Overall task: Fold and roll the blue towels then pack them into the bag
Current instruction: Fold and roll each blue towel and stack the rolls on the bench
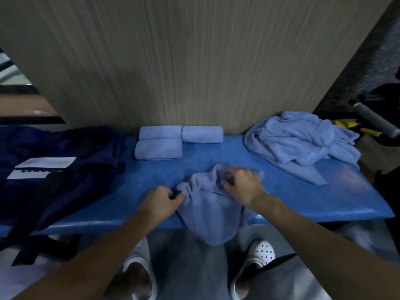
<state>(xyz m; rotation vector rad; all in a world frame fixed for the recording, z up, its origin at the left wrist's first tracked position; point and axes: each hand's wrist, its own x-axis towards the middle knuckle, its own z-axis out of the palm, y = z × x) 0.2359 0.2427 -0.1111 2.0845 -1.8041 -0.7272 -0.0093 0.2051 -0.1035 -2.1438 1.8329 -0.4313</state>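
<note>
A crumpled blue towel (207, 211) lies on the blue table (303, 198) and hangs over its front edge. My left hand (161, 201) pinches the towel's left edge. My right hand (241, 184) grips the bunched cloth at its top right. Three rolled blue towels (159, 148) sit at the back by the wall, two stacked at the left and one beside them at the right. A dark navy bag (65, 169) with white label patches lies on the table's left end.
A heap of loose blue towels (300, 146) covers the table's back right corner. A wood-grain wall panel (194, 61) rises right behind the table. A grey-handled, yellow-framed object (372, 120) stands at the far right. White perforated shoes (263, 254) show below the table edge.
</note>
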